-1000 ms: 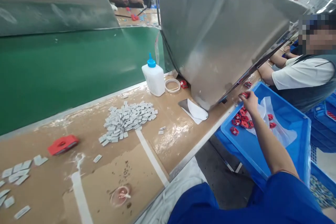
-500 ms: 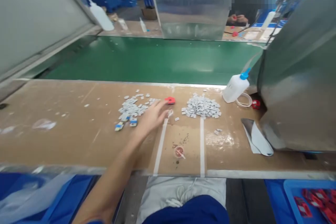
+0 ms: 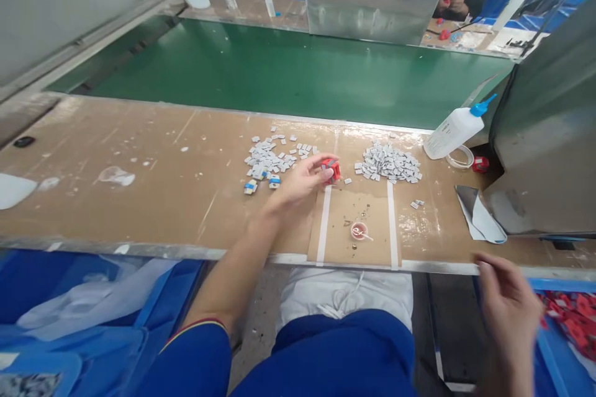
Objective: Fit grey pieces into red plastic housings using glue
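My left hand (image 3: 302, 181) is closed on a small red part (image 3: 331, 170) above the table, its fingers and thumb around it. To its left lies a pile of small grey-white pieces (image 3: 267, 158), with blue-banded blocks (image 3: 274, 182) in front. On its right is a second pile of the same pieces (image 3: 390, 163). My right hand (image 3: 510, 304) is at the table's front edge, near the blue bin of red parts; its fingers are curled and blurred, and what they hold, if anything, cannot be made out. A small cup (image 3: 359, 231) with a stick stands between two white tape strips.
A white bottle with a blue nozzle (image 3: 454, 133) leans by a tape ring (image 3: 460, 157) at the right. Beyond the table runs a green belt (image 3: 279, 74). The blue bin (image 3: 554, 360) stands at lower right. Another person's hands (image 3: 454, 5) are across the belt.
My left hand has closed around the red part, which lay at its fingertips before. My right hand has come into view at lower right. The whole view has shifted.
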Tool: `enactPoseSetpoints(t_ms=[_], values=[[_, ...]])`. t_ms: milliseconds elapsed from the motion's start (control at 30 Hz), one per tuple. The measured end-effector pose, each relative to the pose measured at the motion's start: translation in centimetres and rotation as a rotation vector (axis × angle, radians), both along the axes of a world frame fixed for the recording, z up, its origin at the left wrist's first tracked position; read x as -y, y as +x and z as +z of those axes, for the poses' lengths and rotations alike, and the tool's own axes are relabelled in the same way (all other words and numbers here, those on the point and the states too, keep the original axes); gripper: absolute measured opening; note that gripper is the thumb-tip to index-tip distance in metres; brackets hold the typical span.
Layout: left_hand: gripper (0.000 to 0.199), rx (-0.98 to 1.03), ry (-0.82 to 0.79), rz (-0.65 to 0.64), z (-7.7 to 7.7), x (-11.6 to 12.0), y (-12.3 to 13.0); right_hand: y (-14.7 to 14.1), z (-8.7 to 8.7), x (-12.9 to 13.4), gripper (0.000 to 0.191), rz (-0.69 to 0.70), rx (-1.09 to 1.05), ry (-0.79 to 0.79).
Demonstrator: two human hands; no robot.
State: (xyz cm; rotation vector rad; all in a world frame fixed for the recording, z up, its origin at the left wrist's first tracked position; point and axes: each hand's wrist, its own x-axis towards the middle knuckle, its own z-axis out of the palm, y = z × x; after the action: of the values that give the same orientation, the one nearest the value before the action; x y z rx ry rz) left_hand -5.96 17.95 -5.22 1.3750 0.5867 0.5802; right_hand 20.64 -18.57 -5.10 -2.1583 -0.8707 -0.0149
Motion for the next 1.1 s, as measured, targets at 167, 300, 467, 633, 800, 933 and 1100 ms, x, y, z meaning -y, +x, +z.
enactPoseSetpoints(t_ms=[167, 300, 467, 633, 800, 933, 1100], values=[[0.056, 0.288, -0.454, 0.1, -1.8, 6.9, -3.6, -6.0, -2.0, -8.7, 0.032, 0.647, -0.083, 0.004], [0.046, 0.293, -0.481, 0.234, -3.6, 10.3, -4.2, -8.0, -1.3, -11.4, 0.033, 0.872, -0.078, -0.048], [0.071, 0.288, -0.492, 0.253, -5.0, 12.5, -3.8, -8.9, -1.0, -12.8, 0.016, 0.939, -0.074, 0.025], [0.062, 0.203, -0.415, 0.238, -5.3, 13.7, -3.5, -9.1, -0.8, -14.2, 0.017, 0.932, 0.006, 0.077], [0.055, 0.123, -0.312, 0.228, -5.0, 14.0, -3.2, -8.9, -1.4, -14.7, 0.013, 0.823, 0.056, 0.208], [0.057, 0.174, -0.248, 0.159, -5.3, 13.7, -3.6, -9.1, -2.3, -15.0, 0.012, 0.756, 0.159, 0.308], [0.045, 0.239, -0.289, 0.116, -6.0, 13.9, -4.1, -9.3, -3.0, -15.5, 0.016, 0.731, 0.274, 0.388]])
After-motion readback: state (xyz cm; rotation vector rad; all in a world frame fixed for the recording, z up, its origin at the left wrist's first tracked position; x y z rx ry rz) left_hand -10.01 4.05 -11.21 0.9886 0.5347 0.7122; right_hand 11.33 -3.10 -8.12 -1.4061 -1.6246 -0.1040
